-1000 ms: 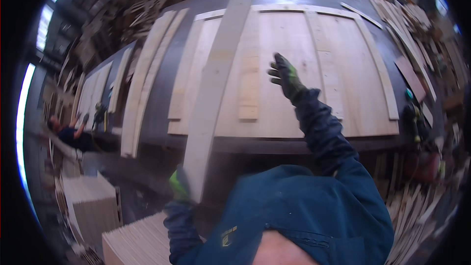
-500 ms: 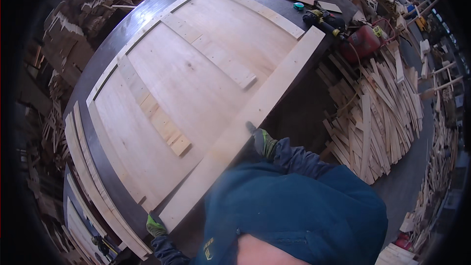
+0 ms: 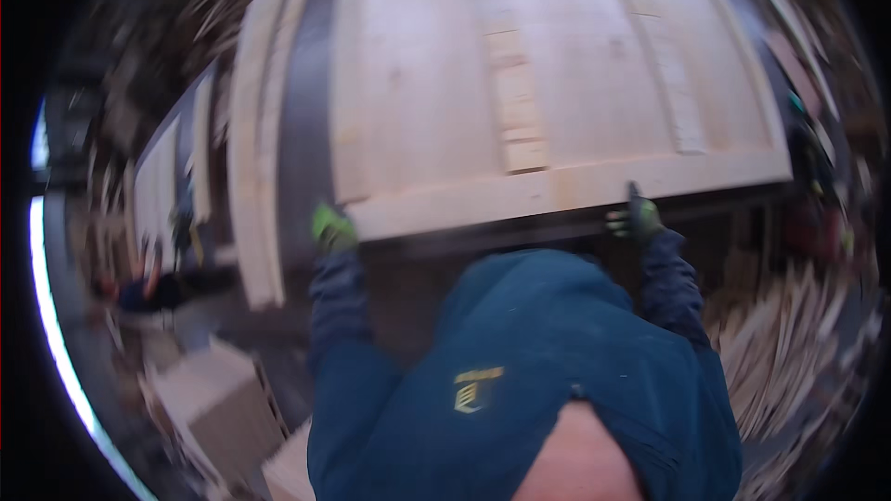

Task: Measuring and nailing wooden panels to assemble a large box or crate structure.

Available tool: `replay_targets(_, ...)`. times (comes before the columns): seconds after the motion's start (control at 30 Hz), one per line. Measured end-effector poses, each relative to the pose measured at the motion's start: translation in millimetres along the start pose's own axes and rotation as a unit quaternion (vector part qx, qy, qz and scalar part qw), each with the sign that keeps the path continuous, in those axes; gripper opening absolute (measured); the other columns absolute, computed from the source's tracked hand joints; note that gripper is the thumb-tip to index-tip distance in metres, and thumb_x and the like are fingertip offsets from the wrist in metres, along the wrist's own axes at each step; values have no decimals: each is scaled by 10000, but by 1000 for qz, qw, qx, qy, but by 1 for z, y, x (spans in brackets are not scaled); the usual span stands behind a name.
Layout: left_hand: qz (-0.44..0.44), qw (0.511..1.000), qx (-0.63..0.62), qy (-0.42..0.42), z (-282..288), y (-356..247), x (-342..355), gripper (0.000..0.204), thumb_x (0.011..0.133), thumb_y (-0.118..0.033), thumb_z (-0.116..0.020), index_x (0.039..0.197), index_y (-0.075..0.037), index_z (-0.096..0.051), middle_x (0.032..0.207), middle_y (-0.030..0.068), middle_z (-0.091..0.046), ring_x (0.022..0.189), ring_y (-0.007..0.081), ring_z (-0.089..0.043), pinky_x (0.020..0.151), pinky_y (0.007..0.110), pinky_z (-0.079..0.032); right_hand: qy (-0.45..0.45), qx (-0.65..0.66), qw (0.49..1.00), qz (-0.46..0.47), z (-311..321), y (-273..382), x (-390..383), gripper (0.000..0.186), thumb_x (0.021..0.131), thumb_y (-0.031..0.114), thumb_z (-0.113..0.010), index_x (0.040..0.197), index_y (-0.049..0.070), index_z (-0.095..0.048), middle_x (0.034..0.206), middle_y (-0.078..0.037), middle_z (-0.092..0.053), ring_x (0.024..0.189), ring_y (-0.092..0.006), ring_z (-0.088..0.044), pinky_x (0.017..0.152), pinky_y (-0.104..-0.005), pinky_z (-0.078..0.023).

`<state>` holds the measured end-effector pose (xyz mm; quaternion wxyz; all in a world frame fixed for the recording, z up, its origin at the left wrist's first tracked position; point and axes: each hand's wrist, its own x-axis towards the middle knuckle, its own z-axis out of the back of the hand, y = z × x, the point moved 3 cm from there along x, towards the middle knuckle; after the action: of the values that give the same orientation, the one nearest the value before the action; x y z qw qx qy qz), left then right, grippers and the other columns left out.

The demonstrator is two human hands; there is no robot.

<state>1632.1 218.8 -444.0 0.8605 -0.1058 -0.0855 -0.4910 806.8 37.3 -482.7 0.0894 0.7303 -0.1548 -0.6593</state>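
A pale wooden board (image 3: 575,187) lies along the near edge of a large light wood panel (image 3: 418,83). My left hand (image 3: 334,228), in a green and grey work glove, is against the board's left end. Its fingers are smeared by motion. At the board's front edge, right of the middle, is my right hand (image 3: 639,216) in the same kind of glove. One dark fingertip reaches up to the board and the other fingers stand apart from it. A shorter strip (image 3: 520,102) crosses the panel towards the board, and a second strip (image 3: 676,93) runs likewise further right.
The panel rests on a dark tabletop (image 3: 308,111). Long boards (image 3: 252,148) lie at its left side. A stack of wood (image 3: 218,399) stands on the floor at lower left, and a heap of loose slats (image 3: 780,353) at lower right. Another person (image 3: 153,289) is at far left.
My view has swung left, so the panel appears turned. The near board's left end, angled away from the panel before, now lies close along its edge. Both hands remain at the board.
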Motion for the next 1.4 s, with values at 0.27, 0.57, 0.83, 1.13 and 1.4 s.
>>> replay_targets(0.27,171,964,-161,125,-2,122,-24,485,1160,-428,-763,1362,-4,-884,1223,312,-890,1181,511,-853,1053,566,-657,-98,-34,991,84,-109,-9,14,900,1127,925,-619,1407,83,-766,1024,-107,-819,782,-275,-816,665,-448,-680)
replay_targets(0.57,191,949,-240,73,4,129,13,392,1102,-293,-897,1360,1,-898,1192,198,-915,1061,349,-868,994,479,-674,-157,-50,982,88,-119,-10,34,981,1077,1000,-601,1136,37,-777,935,-91,-794,751,-275,-803,628,-440,-652)
replay_targets(0.83,263,890,-351,123,-9,118,28,343,1132,-234,-844,1382,-5,-889,1206,167,-890,1072,270,-812,967,452,-636,-172,-107,977,72,-118,-6,23,971,1122,997,-502,1184,65,-769,887,-84,-803,694,-271,-780,601,-434,-620)
replay_targets(1.13,319,813,-456,170,-41,130,13,496,1158,-195,-869,1576,62,-799,1377,73,-876,1188,176,-786,1068,354,-646,-188,-77,976,83,-115,-4,29,922,1169,939,-485,1186,62,-769,853,-114,-820,630,-278,-784,554,-431,-619)
replay_targets(1.4,97,995,11,9,-16,-34,33,709,1111,-410,-906,1655,15,-739,1624,268,-778,1429,428,-771,1252,509,-592,-157,-95,981,60,-59,18,18,975,1171,944,-450,1215,31,-787,850,-156,-834,612,-306,-795,511,-467,-618)
